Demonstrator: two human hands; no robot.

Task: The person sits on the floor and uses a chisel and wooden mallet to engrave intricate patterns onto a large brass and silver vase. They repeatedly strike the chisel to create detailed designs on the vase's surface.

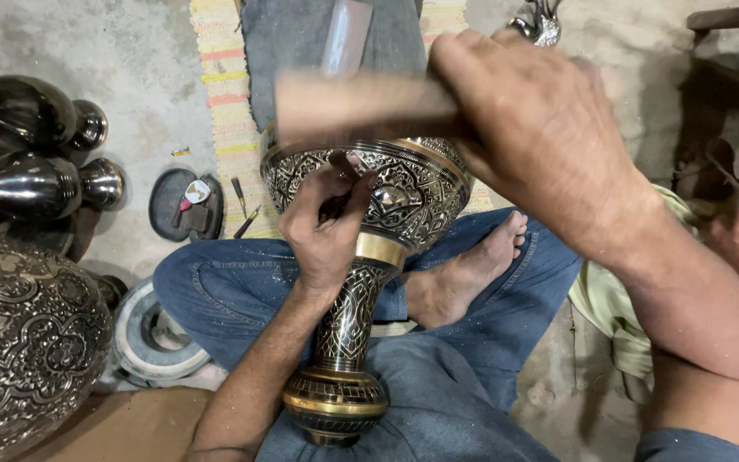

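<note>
An engraved black-and-brass metal vase (404, 192) lies across my lap, its foot (335, 402) toward me and its wide bowl away. My left hand (327, 227) rests on the bowl and pinches a thin dark chisel (335, 162) against the engraved band. My right hand (532, 128) is raised above the bowl, shut on a wooden mallet (344, 107) that is blurred with motion.
Dark polished vases (36, 162) lie on the floor at the left, with a large engraved vessel (19, 342) below them. A black tray with small tools (186, 205) and a round stone ring (151, 334) sit by my knee. A striped mat (224, 77) lies ahead.
</note>
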